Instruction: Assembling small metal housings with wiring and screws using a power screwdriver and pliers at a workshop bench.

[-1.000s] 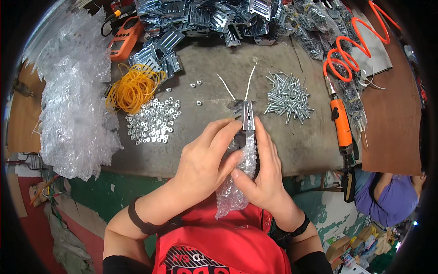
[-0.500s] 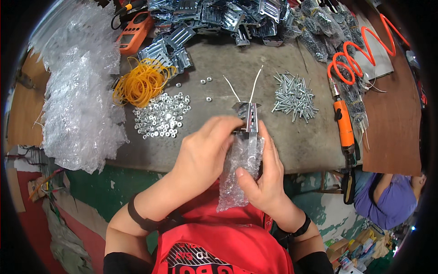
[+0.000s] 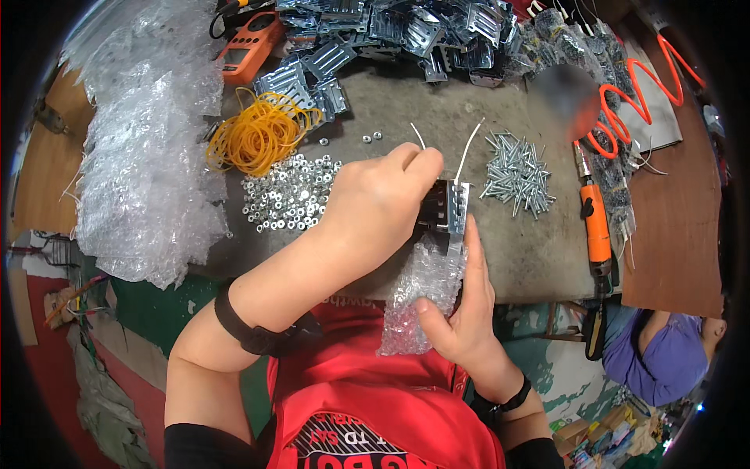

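We work over the grey bench [image 3: 437, 109], and everything is placed from it: at its near edge, just above our lap, our right hand [image 3: 469, 313] cups a bubble-wrap pouch [image 3: 418, 293] from below, thumb pressed into the plastic, so the mouth stays up. Our left hand [image 3: 375, 199] closes over the metal bracket [image 3: 447, 207], seemingly feeding it down into the pouch. The bracket is folded, shiny, slotted, half hidden, with two white ties [image 3: 467, 152] sticking up toward the bench middle.
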Tool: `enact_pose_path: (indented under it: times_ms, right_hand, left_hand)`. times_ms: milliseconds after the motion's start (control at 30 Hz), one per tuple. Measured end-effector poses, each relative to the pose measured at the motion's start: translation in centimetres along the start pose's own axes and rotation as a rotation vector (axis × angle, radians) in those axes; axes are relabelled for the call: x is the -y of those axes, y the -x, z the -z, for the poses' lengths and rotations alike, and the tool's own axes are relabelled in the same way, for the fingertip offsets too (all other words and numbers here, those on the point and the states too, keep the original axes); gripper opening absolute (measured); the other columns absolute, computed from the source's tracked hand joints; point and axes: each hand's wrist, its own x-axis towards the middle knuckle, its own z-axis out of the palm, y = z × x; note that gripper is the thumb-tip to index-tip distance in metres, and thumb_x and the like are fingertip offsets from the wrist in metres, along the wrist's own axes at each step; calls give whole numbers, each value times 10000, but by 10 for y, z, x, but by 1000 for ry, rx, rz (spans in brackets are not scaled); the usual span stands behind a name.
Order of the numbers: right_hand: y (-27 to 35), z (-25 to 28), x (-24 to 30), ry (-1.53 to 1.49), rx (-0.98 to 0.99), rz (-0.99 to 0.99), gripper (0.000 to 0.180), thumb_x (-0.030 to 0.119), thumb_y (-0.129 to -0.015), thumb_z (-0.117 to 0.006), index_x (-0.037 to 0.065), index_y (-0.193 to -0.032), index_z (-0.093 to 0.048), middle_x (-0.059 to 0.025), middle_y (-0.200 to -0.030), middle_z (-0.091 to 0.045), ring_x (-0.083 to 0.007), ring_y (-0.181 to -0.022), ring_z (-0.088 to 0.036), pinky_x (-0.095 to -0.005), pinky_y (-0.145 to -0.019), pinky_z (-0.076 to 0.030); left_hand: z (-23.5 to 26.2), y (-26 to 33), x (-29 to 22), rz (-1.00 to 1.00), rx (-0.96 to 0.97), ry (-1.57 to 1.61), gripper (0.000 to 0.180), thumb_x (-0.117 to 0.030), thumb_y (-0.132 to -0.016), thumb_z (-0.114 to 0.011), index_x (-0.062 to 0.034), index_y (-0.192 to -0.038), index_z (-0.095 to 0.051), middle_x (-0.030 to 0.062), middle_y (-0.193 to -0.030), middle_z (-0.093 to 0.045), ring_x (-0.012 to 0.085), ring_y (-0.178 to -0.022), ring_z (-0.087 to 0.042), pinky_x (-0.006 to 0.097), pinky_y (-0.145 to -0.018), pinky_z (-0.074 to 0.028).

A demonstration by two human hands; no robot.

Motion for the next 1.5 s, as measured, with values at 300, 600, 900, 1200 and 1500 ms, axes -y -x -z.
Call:
enact_pose_path:
  times_ms: [300, 600, 900, 1200, 1500]
  right_hand:
    - [-7, 6, 3, 43, 52, -44, 930, 223, -717, -683, -82, -1454, -206, -287, -1459, -323, -429, -1312, -379, -470, -1074, -299]
    - [-5, -22, 6, -20, -140, 34, 902, 299, -766, -678, -41, -1467, -224, -267, -1478, -299, -413, -1297, -386, -488, -1061, -317]
    - [5, -13, -1, -35, -136, 81, 920, 276, -805, -637, -93, -1463, -109, -320, -1460, -262, -434, -1180, -453, -461, -1030, -363]
    - [4, 132, -56, 290, -381, -82, 473, 191, -793, -674, 31, -1222, -555, -157, -1232, -560, -326, -1134, -522, -449, -959, -423]
    - [13, 192, -87, 888, -352, -399, 595, 216, -727, -728, 76, -1271, -531, -118, -1089, -544, -300, -1031, -529, -426, -875, -453]
  left_hand:
    - [-10, -11, 6, 76, 54, 224, 183, 53, -729, -593, -14, -875, -504, 175, -817, -584, 390, -765, -596, 422, -640, -479]
    - [6, 71, -15, 281, 112, 538, 384, -17, -911, -435, 71, -1285, -423, 156, -1248, -494, 255, -1149, -527, 349, -1007, -397]
    - [11, 71, -7, 173, 306, 268, 517, -217, -927, -599, 47, -1317, -385, 223, -1228, -523, 307, -1065, -569, 382, -903, -483]
    - [9, 74, -7, 94, 205, 223, 537, -270, -889, -650, 49, -1267, -440, 184, -1122, -557, 285, -930, -593, 357, -790, -504]
    - [4, 61, -18, -20, 93, 128, 560, -422, -911, -600, 52, -1195, -511, 196, -1038, -567, 308, -856, -603, 365, -696, -515]
